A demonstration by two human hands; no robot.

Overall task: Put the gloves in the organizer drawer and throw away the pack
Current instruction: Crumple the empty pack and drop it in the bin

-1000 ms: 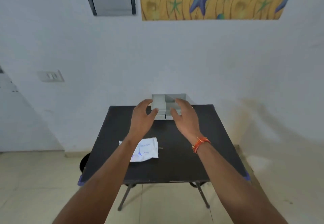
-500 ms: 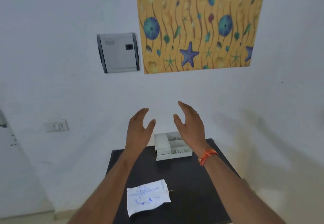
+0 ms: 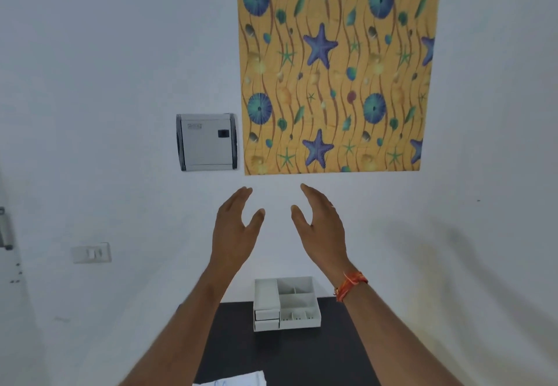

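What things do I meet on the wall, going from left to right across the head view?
Light switch → grey wall box → sea-pattern cloth with starfish. Both hands, the left hand and the right hand, are raised open in front of the wall, below the cloth.

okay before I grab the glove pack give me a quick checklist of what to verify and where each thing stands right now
1. Both hands free: ok. The left hand and right hand are open, raised, holding nothing.
2. Glove pack within sight: not ok, only its top edge shows at the bottom of the frame.
3. Pack opened: cannot tell.
4. Organizer in place: ok, upright at the back of the black table.
5. Drawer open to receive gloves: not ok, the two small left drawers look closed.
6. Bin for the pack: cannot tell, none in view.
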